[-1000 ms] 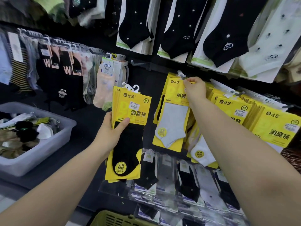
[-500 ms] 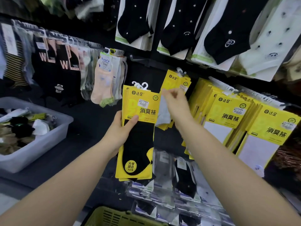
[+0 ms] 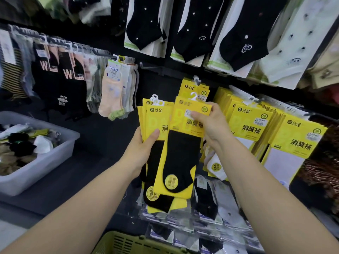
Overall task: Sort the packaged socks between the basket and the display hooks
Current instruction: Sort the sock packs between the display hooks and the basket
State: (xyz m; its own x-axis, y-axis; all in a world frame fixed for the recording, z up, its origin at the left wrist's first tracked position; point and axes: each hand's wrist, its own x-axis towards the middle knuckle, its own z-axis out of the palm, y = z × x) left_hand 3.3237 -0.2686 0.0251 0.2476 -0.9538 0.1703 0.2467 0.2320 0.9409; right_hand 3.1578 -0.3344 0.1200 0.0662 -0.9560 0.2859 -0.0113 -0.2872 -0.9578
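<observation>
Gathering: my left hand grips a stack of sock packs below the hooks; my right hand pinches one more pack (same black kind) by its top. Next I'd square it onto them.

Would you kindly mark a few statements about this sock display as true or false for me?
1. The left hand holds a stack of yellow-carded black sock packs. True.
2. The right hand is empty. False: it pinches the header of a single yellow-carded black sock pack.
3. The grey plastic tub on the left holds loose socks. True.
4. The green slatted plastic basket hangs from the hooks. False: it sits at the bottom edge of the view, below both hands.
</observation>
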